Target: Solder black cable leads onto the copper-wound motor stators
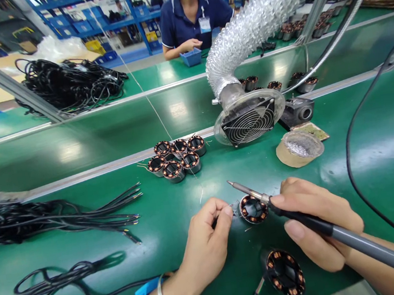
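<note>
Over our long green table (161,204) hangs a wrinkled silver foil duct (264,24); our right hand (320,201) curls closed around a slim grey-and-black soldering iron (340,235), while our left hand (208,242) presses thumb to forefinger, and we cannot tell what sits between them. Just beside those left fingertips, partly beneath the iron, a round black stator with copper windings (253,214) rests on the table.

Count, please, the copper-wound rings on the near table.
8: six rings clustered beyond the left hand, one beside it, one lower in the picture. More may be hidden.
</note>
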Motion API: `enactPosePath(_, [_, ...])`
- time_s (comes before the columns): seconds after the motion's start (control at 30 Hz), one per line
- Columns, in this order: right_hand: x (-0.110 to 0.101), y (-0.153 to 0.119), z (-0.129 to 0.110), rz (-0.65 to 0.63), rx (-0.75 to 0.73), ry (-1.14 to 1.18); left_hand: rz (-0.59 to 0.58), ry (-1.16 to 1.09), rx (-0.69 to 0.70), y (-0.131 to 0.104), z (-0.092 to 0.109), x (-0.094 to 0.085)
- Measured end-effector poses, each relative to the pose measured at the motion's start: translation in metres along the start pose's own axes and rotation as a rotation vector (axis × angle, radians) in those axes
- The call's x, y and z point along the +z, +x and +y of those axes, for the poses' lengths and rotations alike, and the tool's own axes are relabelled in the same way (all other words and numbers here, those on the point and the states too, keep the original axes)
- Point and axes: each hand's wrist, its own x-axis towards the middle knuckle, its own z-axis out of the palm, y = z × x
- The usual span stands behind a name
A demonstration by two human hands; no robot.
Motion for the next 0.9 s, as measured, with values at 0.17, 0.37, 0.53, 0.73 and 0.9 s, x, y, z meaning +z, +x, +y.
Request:
enactPosePath(0.17, [0.007,-0.007,0.007,0.08,0.043,-0.025,-0.052,-0.011,0.024,0.0,0.0,-0.002])
enactPosePath(0.37, [0.021,0.0,0.015,-0.18,0.109,-0.039,-0.215,0.005,0.077,0.0,0.005,-0.01])
enactPosePath(0.53, [0.024,0.005,0.017,-0.228,0.035,0.006,-0.237,0.117,0.104,0.0,0.014,-0.016])
enactPosePath(0.73, [0.022,0.0,0.016,-0.219,0.083,-0.026,-0.221,0.117,0.078,0.005,0.011,-0.018])
enactPosePath(0.9, [0.026,-0.002,0.011,-0.231,0.058,-0.032,-0.221,-0.182,-0.087,0.007,0.004,-0.01])
